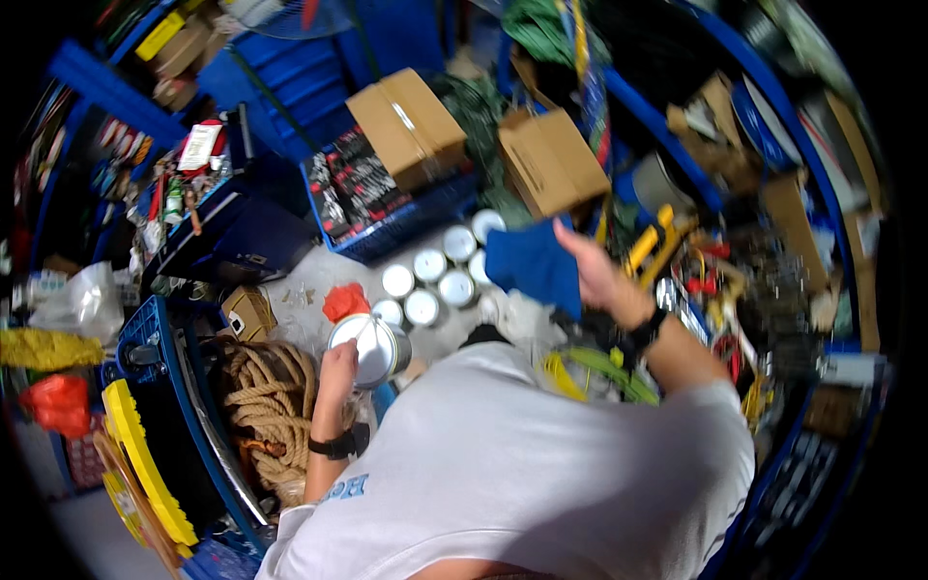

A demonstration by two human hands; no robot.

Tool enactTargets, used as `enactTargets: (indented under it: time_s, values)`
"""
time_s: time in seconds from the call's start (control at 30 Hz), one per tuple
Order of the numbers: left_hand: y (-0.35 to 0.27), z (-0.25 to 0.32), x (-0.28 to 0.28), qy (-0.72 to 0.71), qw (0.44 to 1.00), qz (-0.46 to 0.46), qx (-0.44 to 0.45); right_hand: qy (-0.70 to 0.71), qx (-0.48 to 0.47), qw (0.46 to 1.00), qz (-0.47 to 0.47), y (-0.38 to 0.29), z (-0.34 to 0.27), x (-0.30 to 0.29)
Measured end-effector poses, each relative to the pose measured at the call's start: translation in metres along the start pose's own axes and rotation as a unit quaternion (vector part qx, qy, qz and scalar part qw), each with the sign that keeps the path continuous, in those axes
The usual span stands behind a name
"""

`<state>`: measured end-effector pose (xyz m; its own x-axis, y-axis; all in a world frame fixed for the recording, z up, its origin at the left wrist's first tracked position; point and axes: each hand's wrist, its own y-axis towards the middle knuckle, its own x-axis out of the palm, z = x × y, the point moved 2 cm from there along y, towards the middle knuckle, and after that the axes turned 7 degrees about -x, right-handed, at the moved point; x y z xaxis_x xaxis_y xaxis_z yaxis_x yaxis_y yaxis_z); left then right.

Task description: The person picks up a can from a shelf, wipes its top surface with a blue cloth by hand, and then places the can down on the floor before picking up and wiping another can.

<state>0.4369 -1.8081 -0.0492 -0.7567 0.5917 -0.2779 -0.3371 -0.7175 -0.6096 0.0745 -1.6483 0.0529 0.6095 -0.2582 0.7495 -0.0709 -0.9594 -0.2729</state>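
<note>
My left hand (pixel 339 370) is at a large metal can (pixel 373 351) with a pale lid, its fingers on the near side by the rim. Out to the right, my right hand (pixel 591 268) grips a blue cloth (pixel 535 262), which hangs over the edge of the cans. Several smaller round cans (pixel 430 265) with pale lids stand on the floor between the two hands, some partly hidden behind the cloth. A crumpled red-orange piece (pixel 345 302) lies just beyond the large can.
Beyond the cans sits a blue crate (pixel 391 230) of packaged goods with a cardboard box (pixel 407 127) on it. Another cardboard box (pixel 554 161) stands to its right. Coiled rope (pixel 268 406) lies at left beside a blue platform (pixel 170 406). Tools and yellow-handled equipment (pixel 649 243) crowd the right.
</note>
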Motion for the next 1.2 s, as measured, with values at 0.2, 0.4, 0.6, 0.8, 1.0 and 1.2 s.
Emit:
enactTargets:
  time_s: [0.2,0.4,0.6,0.8,1.0,1.2]
  values:
    - [0.027,0.004,0.022,0.083,0.994,0.062,0.04,-0.063,0.07,0.993,0.068,0.076,0.057,-0.067]
    - [0.088,-0.016,0.06,0.154,0.988,-0.009,0.017,-0.079,0.09,0.992,-0.045,0.163,0.057,-0.073]
    - [0.16,-0.041,0.098,0.208,0.974,-0.073,-0.044,-0.184,-0.018,0.983,-0.016,0.212,0.026,-0.084]
    - [0.232,-0.089,0.139,0.249,0.96,-0.126,-0.037,-0.146,-0.069,0.986,0.046,0.21,0.04,-0.124]
    - [0.294,-0.112,0.15,0.285,0.95,-0.129,-0.022,-0.014,-0.011,0.983,0.181,0.174,0.096,-0.171]
    - [0.348,-0.13,0.149,0.278,0.952,-0.128,0.012,0.028,-0.013,0.98,0.196,0.17,0.145,-0.186]
